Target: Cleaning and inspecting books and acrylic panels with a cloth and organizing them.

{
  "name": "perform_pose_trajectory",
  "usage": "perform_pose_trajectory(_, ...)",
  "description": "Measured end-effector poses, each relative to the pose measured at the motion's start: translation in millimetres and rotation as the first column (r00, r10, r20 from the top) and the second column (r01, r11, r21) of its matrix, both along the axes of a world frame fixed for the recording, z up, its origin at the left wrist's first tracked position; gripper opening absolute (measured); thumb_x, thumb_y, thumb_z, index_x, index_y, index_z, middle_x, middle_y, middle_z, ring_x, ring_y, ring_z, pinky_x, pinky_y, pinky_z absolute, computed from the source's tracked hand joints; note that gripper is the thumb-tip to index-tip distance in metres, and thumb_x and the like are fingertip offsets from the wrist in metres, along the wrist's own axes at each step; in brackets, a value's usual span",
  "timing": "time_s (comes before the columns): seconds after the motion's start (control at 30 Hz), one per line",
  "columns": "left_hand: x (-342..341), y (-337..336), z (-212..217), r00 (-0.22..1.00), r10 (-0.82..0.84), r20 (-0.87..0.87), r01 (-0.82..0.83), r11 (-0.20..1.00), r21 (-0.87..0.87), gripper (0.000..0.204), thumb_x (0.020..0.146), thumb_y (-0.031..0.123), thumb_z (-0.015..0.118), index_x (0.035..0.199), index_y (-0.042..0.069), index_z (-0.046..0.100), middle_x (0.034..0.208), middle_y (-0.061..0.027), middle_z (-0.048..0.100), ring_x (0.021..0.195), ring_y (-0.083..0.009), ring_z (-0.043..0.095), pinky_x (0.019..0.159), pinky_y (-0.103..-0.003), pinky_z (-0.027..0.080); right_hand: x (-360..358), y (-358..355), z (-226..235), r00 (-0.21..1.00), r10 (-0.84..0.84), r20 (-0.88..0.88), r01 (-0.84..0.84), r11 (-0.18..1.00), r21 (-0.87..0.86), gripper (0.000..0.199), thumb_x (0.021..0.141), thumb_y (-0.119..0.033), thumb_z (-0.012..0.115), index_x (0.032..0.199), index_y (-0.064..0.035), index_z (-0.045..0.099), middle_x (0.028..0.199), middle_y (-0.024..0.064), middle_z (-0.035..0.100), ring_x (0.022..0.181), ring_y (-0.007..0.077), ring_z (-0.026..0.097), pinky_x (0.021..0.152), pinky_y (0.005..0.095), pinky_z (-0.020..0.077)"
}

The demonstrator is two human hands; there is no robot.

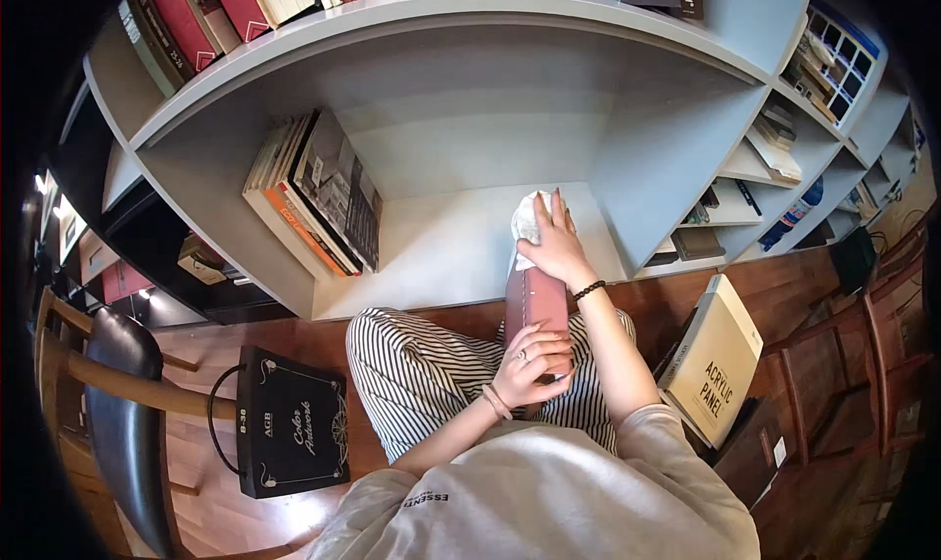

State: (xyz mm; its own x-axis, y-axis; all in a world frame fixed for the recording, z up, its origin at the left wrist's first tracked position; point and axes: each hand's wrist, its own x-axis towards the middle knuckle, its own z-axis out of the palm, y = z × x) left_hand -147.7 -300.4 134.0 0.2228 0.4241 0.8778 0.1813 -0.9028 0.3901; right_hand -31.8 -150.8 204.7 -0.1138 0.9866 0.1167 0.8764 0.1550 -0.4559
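A dusty-pink book (537, 305) stands on end over the person's striped lap, in front of the grey shelf unit (676, 158). Its far end is hidden under the right hand (555, 242), and its near end under the left hand (529, 362), so only the middle of the cover shows. A white cloth (526, 217) is bunched under the right hand at the book's far end; how much of it lies beneath the palm cannot be made out.

The open compartment behind holds a leaning row of books (316, 193) at its left side. The shelf above carries red and pale books (225, 1), cut off by the frame.

The right hand lies flat, fingers together, pressing the cloth. The left hand is curled tight around the book's near end.

A cream book (720, 359) lies to the right, a black bag (289, 423) to the left.
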Motion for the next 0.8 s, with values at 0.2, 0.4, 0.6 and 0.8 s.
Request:
perform_pose_trajectory(0.2, 3.4, -0.6, -2.2, 1.0, -0.009, -0.027, 0.009, 1.0, -0.002, 0.034, 0.064, 0.015, 0.08, 0.093, 0.008, 0.063, 0.104, -0.004, 0.065, 0.104, -0.0243, 0.06, 0.1, -0.048, 0.039, 1.5, -51.5, -7.9, 0.992, 0.077, 0.098, -0.085, 0.992, 0.09, 0.088, 0.076, -0.038, 0.061, 0.147, -0.0066, 0.018, 0.152, 0.0272, 0.004, 0.139, 0.0476, 0.01, 0.113, 0.0443, 0.0199)
perform_pose_trajectory(0.4, 7.5, 0.9, -0.1, 1.0, -0.003, -0.027, 0.002, 1.0, -0.023, 0.032, 0.064, 0.015, 0.08, 0.091, 0.008, 0.064, 0.104, -0.0039, 0.065, 0.104, -0.0244, 0.06, 0.099, -0.048, 0.039, 4.6, -54.8, -0.9, 0.986, 0.104, 0.129, -0.112, 0.992, 0.062, 0.09, 0.075, -0.038, 0.062, 0.147, -0.0062, 0.019, 0.152, 0.0275, 0.004, 0.139, 0.0479, 0.01, 0.113, 0.0446, 0.0195)
perform_pose_trajectory(0.6, -0.4, 2.5, -0.4, 0.997, 0.056, 0.056, -0.054, 0.998, -0.043, 0.03, 0.066, 0.014, 0.078, 0.09, 0.009, 0.062, 0.106, -0.005, 0.064, 0.106, -0.0251, 0.059, 0.101, -0.048, 0.039, -14.9, -39.9, 13.0, 0.986, 0.132, 0.107, -0.128, 0.991, -0.043, 0.091, 0.073, -0.039, 0.063, 0.147, -0.0056, 0.02, 0.152, 0.0278, 0.004, 0.139, 0.0478, 0.01, 0.113, 0.0445, 0.021)
perform_pose_trajectory(0.8, -10.1, 2.6, -0.2, 0.989, 0.119, 0.09, -0.117, 0.993, -0.027, 0.031, 0.064, 0.013, 0.079, 0.089, 0.009, 0.061, 0.104, -0.0048, 0.063, 0.105, -0.0251, 0.059, 0.1, -0.049, 0.039, -25.0, 10.8, 7.6, 0.993, 0.115, 0.026, -0.115, 0.993, -0.024, 0.09, 0.073, -0.04, 0.062, 0.147, -0.0057, 0.022, 0.153, 0.0265, 0.004, 0.139, 0.0469, 0.011, 0.112, 0.0445, 0.0232)
